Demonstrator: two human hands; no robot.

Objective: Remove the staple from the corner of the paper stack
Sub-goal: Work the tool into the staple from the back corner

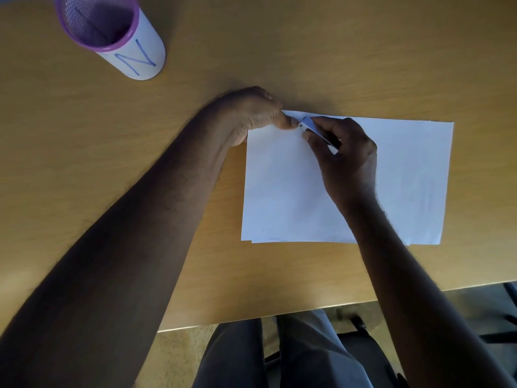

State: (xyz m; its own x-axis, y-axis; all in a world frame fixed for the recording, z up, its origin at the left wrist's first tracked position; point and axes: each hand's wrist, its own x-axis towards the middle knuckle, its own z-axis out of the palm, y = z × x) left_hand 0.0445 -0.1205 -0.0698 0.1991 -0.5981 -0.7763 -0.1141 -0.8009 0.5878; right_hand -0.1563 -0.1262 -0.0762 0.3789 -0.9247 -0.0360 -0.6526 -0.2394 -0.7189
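A wooden table (307,51) fills most of the view, its near edge running above the person's grey-trousered knees (279,357) and a strip of floor. On the table lies the white paper stack (279,191), landscape, with the lower sheets peeking out a little along its near edge. Far to the left stands a purple mesh pen cup (109,32) wrapped in white paper marked with a blue letter. The left hand (251,116) rests at the far left corner of the stack, its thumb pressed down on the paper there and the other fingers curled at the edge. The right hand (347,155) lies over the upper part of the sheets, its fingers clamped on a small metal tool (313,127) whose tip meets the corner just beside the left thumb. The staple itself is too small to make out.
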